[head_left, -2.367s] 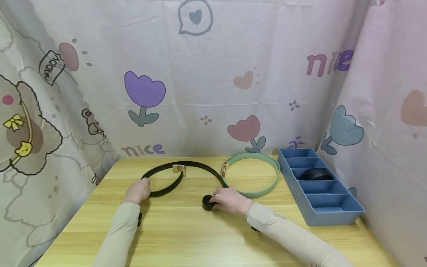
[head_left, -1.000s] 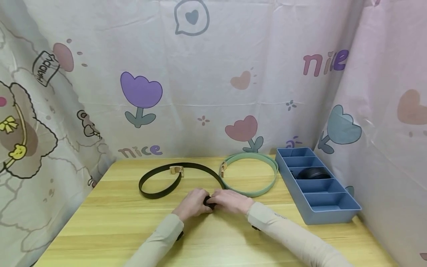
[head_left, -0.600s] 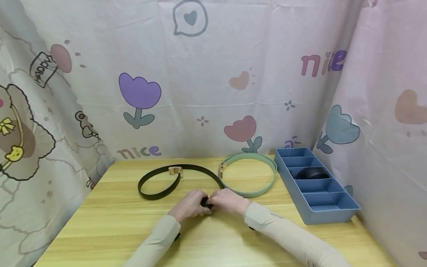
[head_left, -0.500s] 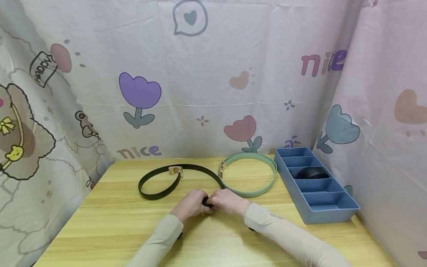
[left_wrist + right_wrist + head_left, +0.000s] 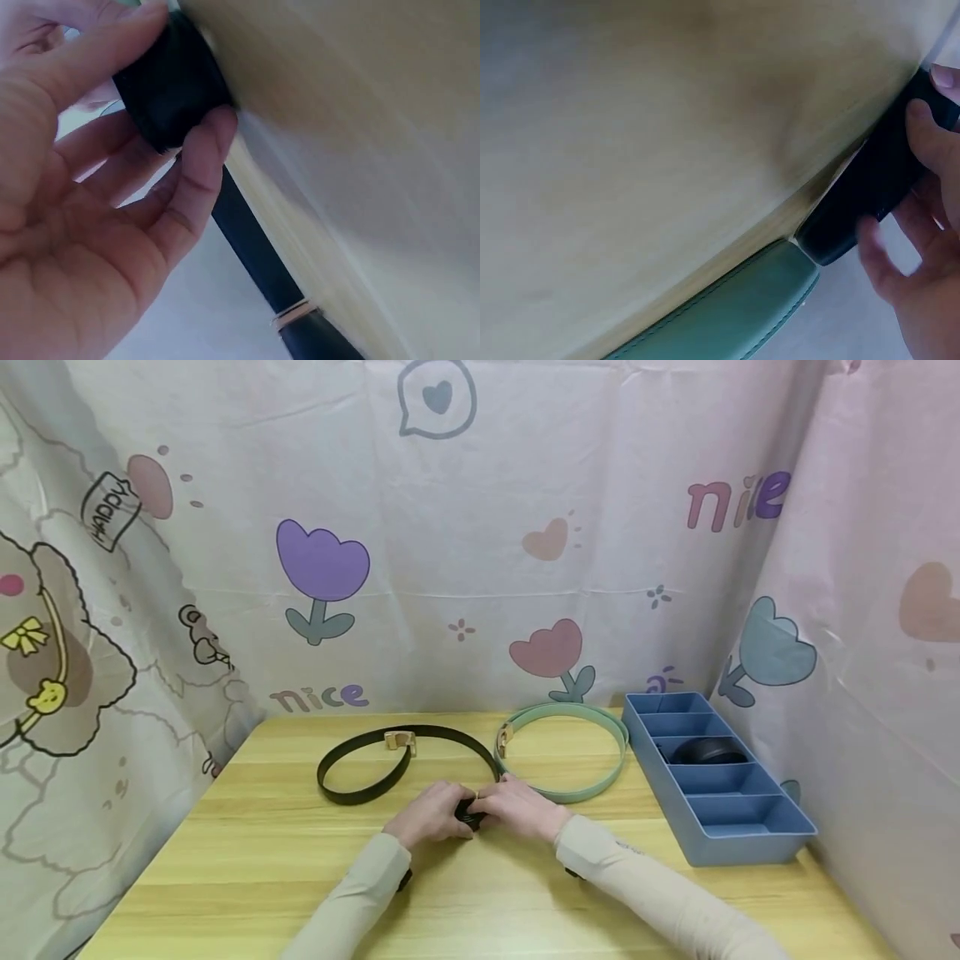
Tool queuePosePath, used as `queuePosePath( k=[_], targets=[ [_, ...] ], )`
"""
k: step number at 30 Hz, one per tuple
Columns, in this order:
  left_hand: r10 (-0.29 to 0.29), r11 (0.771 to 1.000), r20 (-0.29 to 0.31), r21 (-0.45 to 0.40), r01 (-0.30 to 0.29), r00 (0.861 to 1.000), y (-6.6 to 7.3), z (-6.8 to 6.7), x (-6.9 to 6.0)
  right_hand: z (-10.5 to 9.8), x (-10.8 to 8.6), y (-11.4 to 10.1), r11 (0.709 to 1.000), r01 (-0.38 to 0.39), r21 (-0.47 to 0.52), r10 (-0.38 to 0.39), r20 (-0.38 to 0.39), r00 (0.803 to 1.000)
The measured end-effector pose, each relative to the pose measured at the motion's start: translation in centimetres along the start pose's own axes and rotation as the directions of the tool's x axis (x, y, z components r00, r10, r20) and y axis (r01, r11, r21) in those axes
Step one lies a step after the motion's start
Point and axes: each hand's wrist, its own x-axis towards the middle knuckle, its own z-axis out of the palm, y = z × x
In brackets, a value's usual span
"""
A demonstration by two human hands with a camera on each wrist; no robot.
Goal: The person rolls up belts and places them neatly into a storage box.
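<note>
A black belt lies on the wooden table, one end in a wide loop with a gold buckle, the other wound into a small coil. My left hand holds the coil from the left; in the left wrist view its thumb and fingers curl round the black roll. From the right, my right hand grips the belt at the coil. The right wrist view shows that hand with its fingers on the black strap, whose near part meets the green belt.
A green belt with a gold buckle stands in a ring behind my right hand. On the right is a blue tray with several compartments, one holding a black coiled item. A patterned curtain hangs behind and beside the table.
My left hand has moved from the belt's left loop rightward to the coil and taken hold of it. My right hand has stayed at the coil, its fingers shifting slightly. The camera view has shifted slightly.
</note>
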Motion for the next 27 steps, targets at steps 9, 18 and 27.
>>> queuePosePath(
  k=[9,18,27],
  targets=[
    [-0.161,0.985,-0.046,-0.065,0.158,0.986,0.6,0.1,0.1,0.0,0.4,-0.6,0.994,-0.036,-0.102,0.036,-0.007,0.999],
    [-0.127,0.990,0.007,-0.054,0.127,0.992,-0.1,0.3,0.7,-1.0,0.1,0.2,0.999,0.004,0.033,-0.007,0.101,0.995],
    [-0.017,1.000,0.032,0.004,0.017,0.999,-0.4,-0.1,0.6,-0.5,0.6,0.4,0.987,0.073,-0.146,-0.074,0.001,0.997]
  ],
)
